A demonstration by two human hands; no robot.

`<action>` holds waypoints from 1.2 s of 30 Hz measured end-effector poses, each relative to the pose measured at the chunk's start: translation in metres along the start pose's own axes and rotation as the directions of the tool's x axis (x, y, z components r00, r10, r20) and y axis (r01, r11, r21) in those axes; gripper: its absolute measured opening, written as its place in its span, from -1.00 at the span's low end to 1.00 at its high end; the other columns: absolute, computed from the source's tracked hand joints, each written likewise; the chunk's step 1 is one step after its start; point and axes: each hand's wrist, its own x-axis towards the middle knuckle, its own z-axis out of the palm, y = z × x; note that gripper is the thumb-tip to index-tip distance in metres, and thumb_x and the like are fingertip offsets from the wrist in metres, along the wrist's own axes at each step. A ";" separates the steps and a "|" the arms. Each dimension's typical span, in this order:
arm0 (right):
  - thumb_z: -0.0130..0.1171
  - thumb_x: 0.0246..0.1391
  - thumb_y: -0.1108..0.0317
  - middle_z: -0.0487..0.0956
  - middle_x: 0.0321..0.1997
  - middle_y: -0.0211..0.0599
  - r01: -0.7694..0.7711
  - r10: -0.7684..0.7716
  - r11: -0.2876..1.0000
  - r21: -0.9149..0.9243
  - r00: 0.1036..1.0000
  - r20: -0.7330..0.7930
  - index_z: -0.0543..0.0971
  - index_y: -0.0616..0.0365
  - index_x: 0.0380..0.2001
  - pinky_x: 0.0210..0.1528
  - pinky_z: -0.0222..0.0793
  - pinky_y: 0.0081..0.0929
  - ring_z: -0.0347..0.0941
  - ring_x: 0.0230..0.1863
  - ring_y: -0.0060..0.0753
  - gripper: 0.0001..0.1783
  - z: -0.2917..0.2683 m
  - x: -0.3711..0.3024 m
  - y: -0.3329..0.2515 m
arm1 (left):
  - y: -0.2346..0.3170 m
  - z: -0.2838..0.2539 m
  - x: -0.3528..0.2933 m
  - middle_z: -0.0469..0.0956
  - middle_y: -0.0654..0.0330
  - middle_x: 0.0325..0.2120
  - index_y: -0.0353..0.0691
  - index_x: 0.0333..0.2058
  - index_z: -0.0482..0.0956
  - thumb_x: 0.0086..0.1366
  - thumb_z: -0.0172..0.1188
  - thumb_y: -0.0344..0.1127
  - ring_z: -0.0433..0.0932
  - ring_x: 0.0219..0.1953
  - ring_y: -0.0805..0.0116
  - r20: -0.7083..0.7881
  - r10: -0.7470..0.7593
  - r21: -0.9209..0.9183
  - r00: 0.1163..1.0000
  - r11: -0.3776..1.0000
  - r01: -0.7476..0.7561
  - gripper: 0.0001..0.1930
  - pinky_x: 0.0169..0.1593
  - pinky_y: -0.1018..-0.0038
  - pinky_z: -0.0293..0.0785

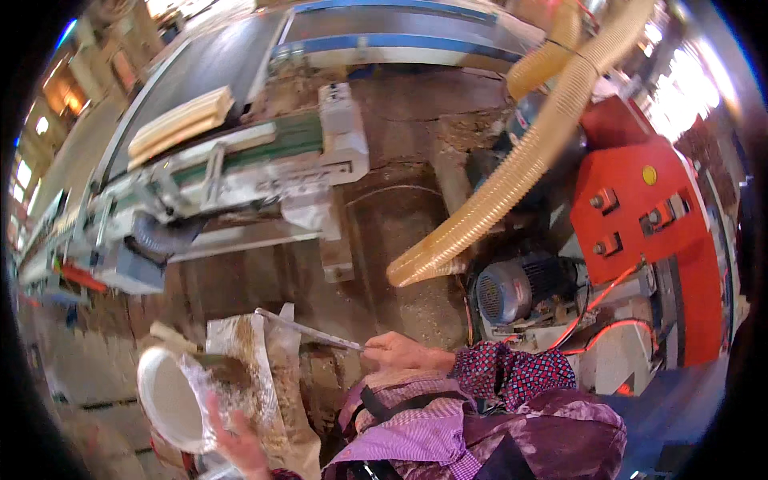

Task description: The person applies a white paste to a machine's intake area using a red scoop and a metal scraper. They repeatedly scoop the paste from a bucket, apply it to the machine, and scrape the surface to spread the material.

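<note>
The bucket (146, 392), white and round, is at lower left, with what looks like clear film (228, 384) beside it. By its right edge the left hand (236, 440) is spread wide, nothing visibly in its grasp; blur hides whether it touches the bucket. Laid flat on the wall, those fingers would steady it better. Next comes a pale sack (276, 352); a thin rod (308, 328) slants from its top edge to the right hand (400, 352), whose fingers close round the near end. A firm hold there should keep the far tip from snagging. Further right are the hose (500, 188), the motor (500, 292) and the red panel (620, 168) with a yellow disc (650, 174); no writing reads clearly.
</note>
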 end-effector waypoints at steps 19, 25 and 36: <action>-0.11 0.19 0.27 0.15 -0.74 -0.61 0.193 0.170 0.846 0.498 0.787 -0.593 0.47 0.21 -0.29 -0.69 -0.07 -0.70 0.01 -0.73 -0.75 -0.75 -0.145 0.014 -0.015 | 0.155 0.254 0.148 0.43 -0.01 -0.09 -0.31 -0.03 0.37 0.13 0.14 -0.18 0.37 -0.02 0.05 0.430 0.484 -0.202 0.762 0.874 -0.442 -0.53 0.02 0.26 0.24; -0.08 0.18 0.21 0.06 -0.76 -0.63 0.229 0.208 0.831 0.506 0.716 -0.666 0.46 0.17 -0.29 -0.72 -0.14 -0.70 -0.03 -0.76 -0.76 -0.74 -0.167 0.036 -0.071 | 0.151 0.272 0.176 0.43 0.01 -0.11 -0.29 -0.02 0.34 0.12 0.16 -0.13 0.38 -0.04 0.08 0.428 0.491 -0.269 0.758 0.871 -0.412 -0.49 -0.01 0.24 0.24; -0.11 0.22 0.20 0.07 -0.73 -0.60 0.455 0.096 0.725 0.517 0.677 -0.730 0.40 0.13 -0.27 -0.72 -0.06 -0.71 -0.04 -0.76 -0.72 -0.77 -0.232 0.081 -0.117 | 0.179 0.278 0.224 0.34 0.03 0.00 -0.24 0.10 0.19 0.21 0.06 -0.11 0.27 0.08 0.13 0.459 0.469 -0.285 0.755 0.882 -0.375 -0.45 0.10 0.04 0.10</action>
